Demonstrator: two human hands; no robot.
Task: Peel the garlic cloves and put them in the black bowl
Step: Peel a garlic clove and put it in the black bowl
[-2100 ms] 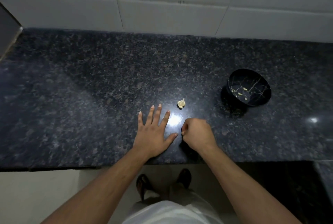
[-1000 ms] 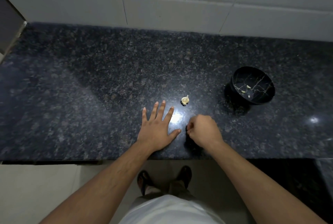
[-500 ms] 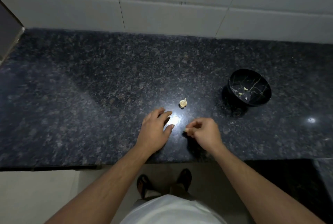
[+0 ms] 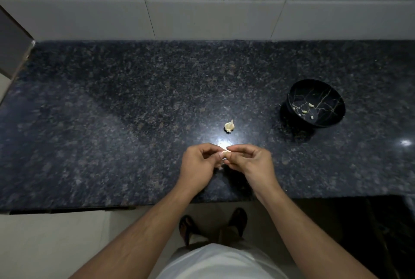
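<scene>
My left hand [image 4: 197, 164] and my right hand [image 4: 249, 162] meet above the near part of the counter. Between their fingertips they pinch one small pale garlic clove [image 4: 226, 149], mostly hidden by the fingers. A remnant of a garlic bulb [image 4: 229, 126] stands on the counter just beyond my hands. The black bowl [image 4: 296, 99] with gold veining sits to the far right and holds a few peeled cloves [image 4: 311, 105].
The dark speckled granite counter [image 4: 112, 132] runs the full width, backed by a white tiled wall [image 4: 202, 9]. Its front edge lies just under my wrists. A grey panel [image 4: 11, 47] stands at the far left. A bright light reflection shines near my hands.
My left hand lifted off the counter, where it lay flat, and curled in to meet my right hand. Both now pinch the clove that the right hand held alone.
</scene>
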